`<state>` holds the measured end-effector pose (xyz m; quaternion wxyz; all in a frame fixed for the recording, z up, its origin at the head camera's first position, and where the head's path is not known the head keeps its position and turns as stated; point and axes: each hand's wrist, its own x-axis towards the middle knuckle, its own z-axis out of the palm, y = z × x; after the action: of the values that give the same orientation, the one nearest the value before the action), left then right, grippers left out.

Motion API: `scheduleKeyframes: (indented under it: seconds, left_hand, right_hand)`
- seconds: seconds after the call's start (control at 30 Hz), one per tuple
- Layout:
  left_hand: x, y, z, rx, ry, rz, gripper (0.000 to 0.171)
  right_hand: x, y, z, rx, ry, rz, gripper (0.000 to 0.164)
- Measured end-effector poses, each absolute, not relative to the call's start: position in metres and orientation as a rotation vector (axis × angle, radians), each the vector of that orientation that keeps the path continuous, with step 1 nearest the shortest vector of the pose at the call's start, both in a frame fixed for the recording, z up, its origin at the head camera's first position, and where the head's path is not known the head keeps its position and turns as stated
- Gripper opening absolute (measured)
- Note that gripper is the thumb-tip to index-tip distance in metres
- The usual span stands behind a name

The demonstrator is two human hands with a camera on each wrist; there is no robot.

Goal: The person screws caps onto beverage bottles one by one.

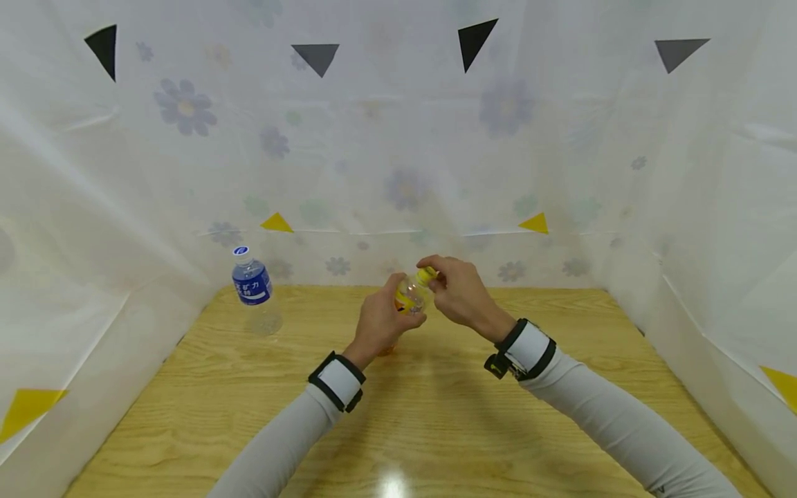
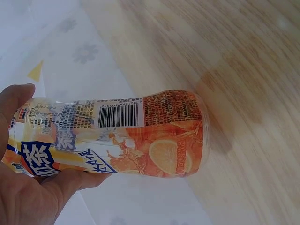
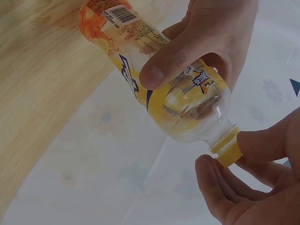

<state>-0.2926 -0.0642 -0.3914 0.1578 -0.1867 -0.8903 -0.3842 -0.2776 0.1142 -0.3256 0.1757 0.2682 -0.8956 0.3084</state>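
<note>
My left hand point(image 1: 385, 312) grips a clear plastic drink bottle point(image 2: 154, 136) round its upper body. The bottle has a yellow and orange printed label with orange slices and a barcode. At the bottle's mouth is a yellow cap point(image 3: 229, 150), which my right hand point(image 1: 459, 290) pinches between thumb and fingers. In the right wrist view the cap sits at the threaded neck point(image 3: 220, 136), and the bottle lies tilted with its neck toward the right hand. The bottle seems to be drained of drink.
A second clear bottle point(image 1: 252, 283) with a blue label and white cap stands at the back left of the wooden table point(image 1: 261, 408). White flowered sheeting point(image 1: 398, 138) encloses the back and both sides, with black, grey and yellow triangles on it.
</note>
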Motion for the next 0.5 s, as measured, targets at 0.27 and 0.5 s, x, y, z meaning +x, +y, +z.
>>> scheduleKeyframes:
  seconds: [0.27,0.5]
  left_hand:
    - [-0.2937,-0.0634,-0.3927,-0.559,-2.536,-1.098,0.077]
    - [-0.292,-0.0631,-0.3922,-0.573,-2.536,-1.123,0.074]
  right_hand:
    - [-0.2789,0.1136,-0.3244,0.665,-2.585,0.853,0.029]
    - [-0.2827,0.115,-0.3275,0.619,-2.595,0.896,0.027]
